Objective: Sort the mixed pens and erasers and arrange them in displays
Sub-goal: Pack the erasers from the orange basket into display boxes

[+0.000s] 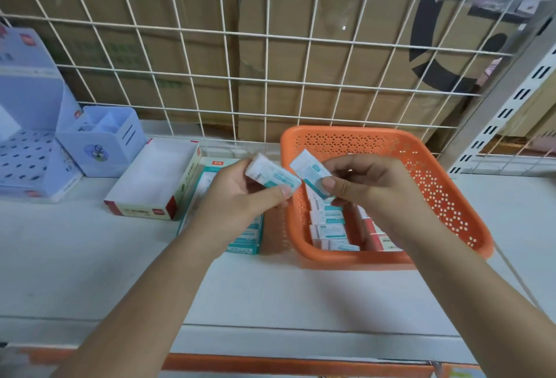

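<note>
My left hand [240, 194] grips a white and teal wrapped eraser [270, 174] above a teal display box [246, 239] with erasers in it. My right hand [364, 185] pinches a second, similar eraser [308, 171] over the left side of an orange perforated basket [436, 173]. Several more wrapped erasers [331, 230] lie in the basket's bottom, partly hidden by my right wrist. The two held erasers are close together but apart.
An empty white display box with red corners [153, 179] stands left of the teal box. Pale blue pen holders [102, 137] and a perforated pen display [27, 152] stand at the far left. A white wire grid [270, 62] backs the shelf, with cardboard boxes behind it.
</note>
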